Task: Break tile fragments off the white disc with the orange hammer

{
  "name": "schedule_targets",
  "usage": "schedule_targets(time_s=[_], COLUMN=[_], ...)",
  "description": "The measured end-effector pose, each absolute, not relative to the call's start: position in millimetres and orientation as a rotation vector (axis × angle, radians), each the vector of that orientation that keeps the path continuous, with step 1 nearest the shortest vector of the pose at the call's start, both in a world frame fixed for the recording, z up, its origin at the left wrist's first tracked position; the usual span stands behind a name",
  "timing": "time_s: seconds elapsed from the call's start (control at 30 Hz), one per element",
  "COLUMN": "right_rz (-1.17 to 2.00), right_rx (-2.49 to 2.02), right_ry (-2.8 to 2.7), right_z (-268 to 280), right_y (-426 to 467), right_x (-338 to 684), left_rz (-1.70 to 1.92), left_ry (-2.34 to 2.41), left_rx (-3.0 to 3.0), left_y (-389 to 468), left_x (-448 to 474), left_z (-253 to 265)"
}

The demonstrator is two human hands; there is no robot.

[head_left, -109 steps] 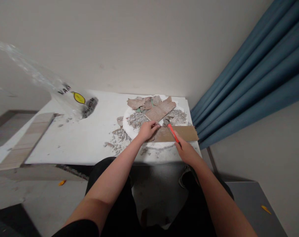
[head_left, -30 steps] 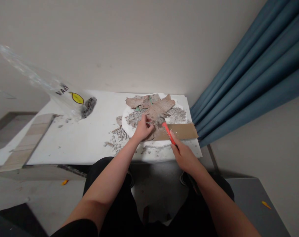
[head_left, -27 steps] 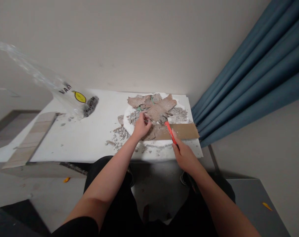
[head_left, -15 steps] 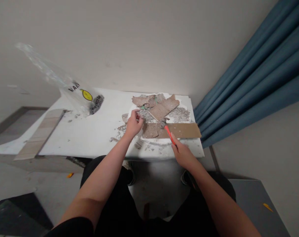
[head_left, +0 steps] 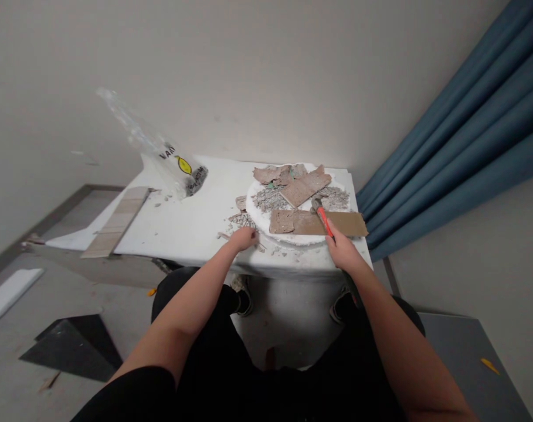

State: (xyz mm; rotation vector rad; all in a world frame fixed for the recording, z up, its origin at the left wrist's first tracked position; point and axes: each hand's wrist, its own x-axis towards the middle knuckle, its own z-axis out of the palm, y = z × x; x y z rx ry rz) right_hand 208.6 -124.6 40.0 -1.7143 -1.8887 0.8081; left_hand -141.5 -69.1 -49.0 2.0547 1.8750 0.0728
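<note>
Right hand (head_left: 343, 249) wraps hammer (head_left: 321, 214)
Likely hard, top-heavy; hold red handle (head_left: 326, 225). Left hand (head_left: 245, 238), disc's (head_left: 260, 221) 8 o'clock, curls: can't see inside.

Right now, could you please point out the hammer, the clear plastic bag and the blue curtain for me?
Hammer (head_left: 323, 220), head camera view, on its red handle.
Clear plastic bag (head_left: 166, 164), head camera view, on its printed side.
Blue curtain (head_left: 459, 129), head camera view, on the middle of its folds.

- The hammer (head_left: 322, 217) is headed in dull metal.
- The rubble (head_left: 270, 200) is roughly textured.
- The bag (head_left: 161, 159) is formed of glossy plastic.
- The curtain (head_left: 451, 129) is formed of matt cloth.
</note>
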Motion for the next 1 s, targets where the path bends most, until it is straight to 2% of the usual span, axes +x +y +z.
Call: schedule_targets(time_s=[0.13,0.37,0.53,0.73,0.87,1.0], right_rz=[0.788,0.792,0.785,0.779,0.788,0.795], right_rx=[-1.719,-1.727,-1.723,-1.733,-1.718,-1.708], right_ry=[-1.904,-1.896,-1.918,-1.936,-1.934,-1.91], right_z=[39.6,36.8,37.3,38.3,37.4,36.6], right_y=[-124.9,-123.1,-122.4,-121.6,-121.5,-121.4], right_x=[207.4,207.3,207.7,208.1,209.0,208.7], left_rz=[0.107,-0.28,-0.339,-0.273,-0.205,0.199], left_ry=[1.672,1.509,1.556,1.556,1.851,2.171], left_rx=[2.242,2.5,2.497,2.439,2.284,2.06], left_y=[-76.3,-70.0,-69.7,-72.3,-70.8,-62.2], left_x=[-131.6,-129.3,-129.4,-134.9,-143.4,-149.0], left_z=[-57.1,-52.7,-46.5,-44.1,-30.4,1.2])
